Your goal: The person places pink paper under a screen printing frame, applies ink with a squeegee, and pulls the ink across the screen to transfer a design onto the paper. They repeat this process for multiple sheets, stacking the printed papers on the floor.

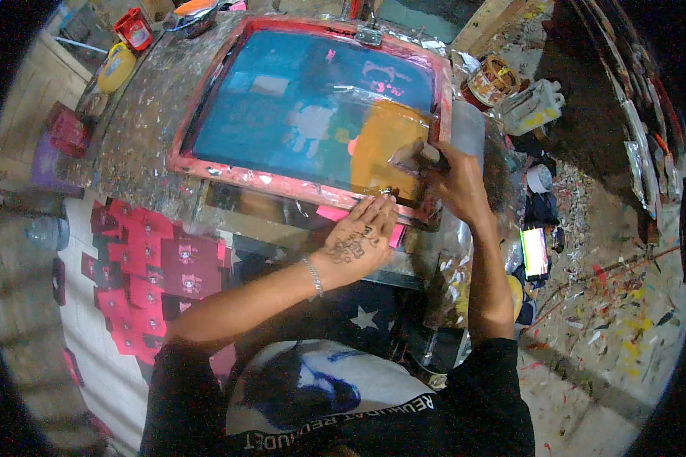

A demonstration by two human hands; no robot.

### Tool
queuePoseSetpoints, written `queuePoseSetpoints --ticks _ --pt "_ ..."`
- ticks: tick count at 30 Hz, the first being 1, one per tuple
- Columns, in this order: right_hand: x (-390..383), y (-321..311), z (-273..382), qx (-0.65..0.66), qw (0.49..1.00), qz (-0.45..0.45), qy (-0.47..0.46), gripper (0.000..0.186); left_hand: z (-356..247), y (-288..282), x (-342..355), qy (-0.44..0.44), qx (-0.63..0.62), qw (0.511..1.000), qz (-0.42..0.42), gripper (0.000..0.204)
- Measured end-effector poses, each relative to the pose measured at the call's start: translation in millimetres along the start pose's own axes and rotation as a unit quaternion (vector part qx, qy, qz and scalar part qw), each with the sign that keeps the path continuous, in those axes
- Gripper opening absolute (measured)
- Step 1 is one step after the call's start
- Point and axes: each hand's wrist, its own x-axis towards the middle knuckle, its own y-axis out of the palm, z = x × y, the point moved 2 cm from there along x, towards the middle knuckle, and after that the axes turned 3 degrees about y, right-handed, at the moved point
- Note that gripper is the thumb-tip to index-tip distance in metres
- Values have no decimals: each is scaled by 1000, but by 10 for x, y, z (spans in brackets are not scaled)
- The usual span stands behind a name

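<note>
A silk-screen frame (229,177) with red-painted, stained wooden edges lies tilted on the worktable, its blue mesh (259,114) carrying several pale and pink shapes. An orange-brown patch (381,145) covers the mesh's right part. My left hand (360,238) lies with fingers stretched over the near edge of the frame, close to its right corner. Over the orange patch, my right hand (457,183) is closed around a small squeegee (411,157), blurred and partly hidden by the fingers. Pink pieces (335,214) show beneath the frame beside my left hand.
Many pink and dark printed pieces (149,282) lie at the left. A yellow jug (117,68) and a red container (133,30) stand far left. To the right are a paint-stained bucket (492,82), a whitish plastic container (532,107) and a lit phone (535,254).
</note>
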Motion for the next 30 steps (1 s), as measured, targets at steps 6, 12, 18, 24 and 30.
queuePoseSetpoints --ticks 6,12,18,24,30 --pt "-146 66 -64 -15 1000 -18 -17 45 486 -327 -328 -82 -74 991 -79 64" --pt "-209 130 -49 26 1000 -14 -1 40 1097 -503 -703 -137 -2 986 -90 42" --pt "-253 138 19 42 999 -9 13 37 1281 -478 -725 -126 -22 991 -50 31" --pt "-269 180 -88 44 999 2 32 44 1349 -441 -755 -132 -27 990 -38 36" --pt "-255 156 -11 47 998 13 35 43 1314 -468 -731 -142 -27 989 -34 37"
